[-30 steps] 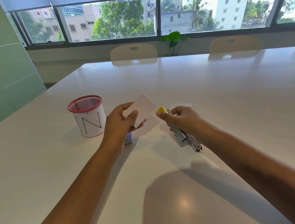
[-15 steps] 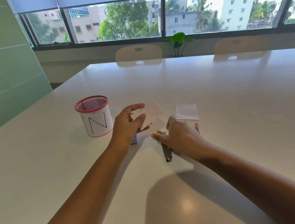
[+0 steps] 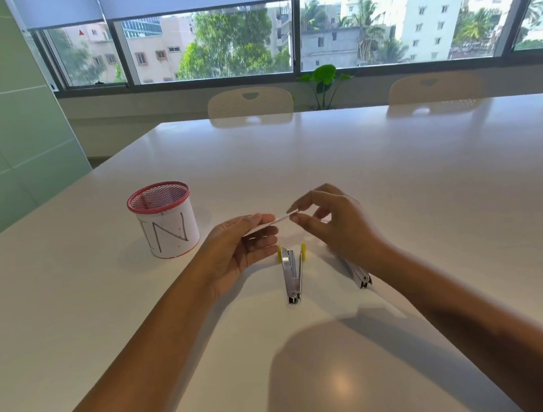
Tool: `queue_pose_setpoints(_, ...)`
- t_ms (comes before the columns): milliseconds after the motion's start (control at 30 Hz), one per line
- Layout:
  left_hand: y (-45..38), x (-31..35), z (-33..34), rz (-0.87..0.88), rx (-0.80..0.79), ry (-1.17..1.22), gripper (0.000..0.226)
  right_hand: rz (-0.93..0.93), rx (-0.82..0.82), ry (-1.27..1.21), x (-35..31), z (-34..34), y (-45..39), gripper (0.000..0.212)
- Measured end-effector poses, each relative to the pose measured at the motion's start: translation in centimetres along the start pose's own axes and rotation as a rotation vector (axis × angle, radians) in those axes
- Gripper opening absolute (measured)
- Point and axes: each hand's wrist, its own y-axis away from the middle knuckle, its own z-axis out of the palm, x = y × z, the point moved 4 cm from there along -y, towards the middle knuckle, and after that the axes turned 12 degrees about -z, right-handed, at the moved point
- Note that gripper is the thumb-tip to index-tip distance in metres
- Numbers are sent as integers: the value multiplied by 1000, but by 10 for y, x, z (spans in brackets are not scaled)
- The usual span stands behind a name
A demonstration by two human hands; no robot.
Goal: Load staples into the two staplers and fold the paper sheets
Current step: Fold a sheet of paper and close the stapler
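Observation:
A small white paper sheet (image 3: 276,221) hangs edge-on above the table, held at both ends. My left hand (image 3: 242,246) pinches its left end and my right hand (image 3: 334,221) pinches its right end between thumb and fingertips. Below them a metal stapler with yellow tips (image 3: 293,271) lies on the white table (image 3: 392,178), its jaws spread in a V. A second metal stapler (image 3: 360,275) lies to its right, mostly hidden under my right wrist.
A white pen cup with a red mesh rim (image 3: 163,219), marked with handwritten letters, stands left of my hands. Two beige chairs (image 3: 249,104) and a small green plant (image 3: 323,81) sit past the table's far edge, under the windows.
My right hand left the yellow-tipped stapler on the table and rose to take the paper's right end. My left hand turned the sheet flat and edge-on. The view shifted closer.

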Motion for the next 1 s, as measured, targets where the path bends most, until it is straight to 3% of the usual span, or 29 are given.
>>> queue_pose_setpoints(67,-2,-3,0,-36,8,-29,31,65,35,-90,5,0,-1,4)
queue_pose_setpoints(200,-8,-2,-6,2,121,-142,52,355,104,-398,14,-1,1,12)
queue_pose_setpoints(300,-7,0,-6,40,128,-245,49,467,91,-497,14,3,5,18)
queue_pose_setpoints(567,-2,-2,-3,72,141,-187,4,517,51,-605,13,17,11,23)
queue_pose_setpoints(667,0,4,-4,96,138,-159,4,489,-6,-569,10,19,10,23)
queue_pose_setpoints(867,3,7,-4,200,305,-414,7,456,-36,-529,8,24,10,18)
queue_pose_setpoints(1000,4,8,1,213,298,-470,9,393,-65,-496,6,28,11,20)
